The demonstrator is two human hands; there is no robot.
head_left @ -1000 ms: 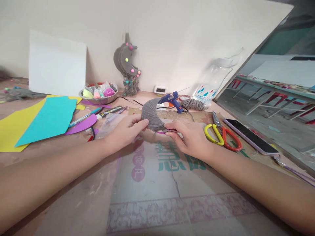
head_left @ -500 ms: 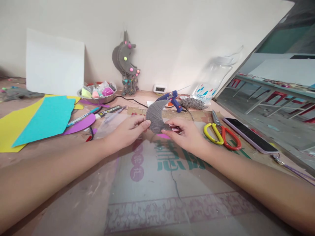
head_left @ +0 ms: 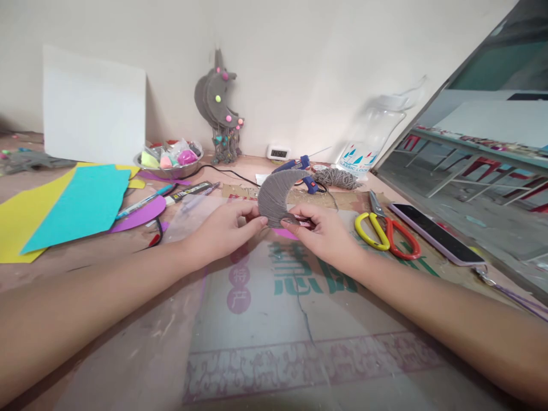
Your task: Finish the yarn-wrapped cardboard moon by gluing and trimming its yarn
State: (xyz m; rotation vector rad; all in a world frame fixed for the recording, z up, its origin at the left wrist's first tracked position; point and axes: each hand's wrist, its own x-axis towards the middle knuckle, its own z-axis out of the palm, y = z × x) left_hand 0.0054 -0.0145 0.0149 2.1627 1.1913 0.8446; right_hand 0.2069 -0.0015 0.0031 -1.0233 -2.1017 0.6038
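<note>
I hold a crescent moon shape wrapped in grey yarn (head_left: 276, 194) upright just above the table, between both hands. My left hand (head_left: 222, 228) pinches its lower left edge with thumb and fingers closed. My right hand (head_left: 327, 231) is closed on its lower right tip, where a bit of purple card shows. Grey yarn runs from the crescent back to a loose ball of yarn (head_left: 338, 178). A blue glue gun (head_left: 299, 168) lies right behind the crescent.
Yellow and red scissors (head_left: 387, 231) and a phone (head_left: 434, 234) lie to the right. Teal (head_left: 79, 202) and yellow sheets, pens and a metal bowl of pompoms (head_left: 169, 162) lie left. A finished moon decoration (head_left: 218, 103), a small clock and a plastic jar stand by the wall.
The crescent has turned in my hands, so its upper tip now points right instead of up and left. Both hands kept their grip and shifted slightly.
</note>
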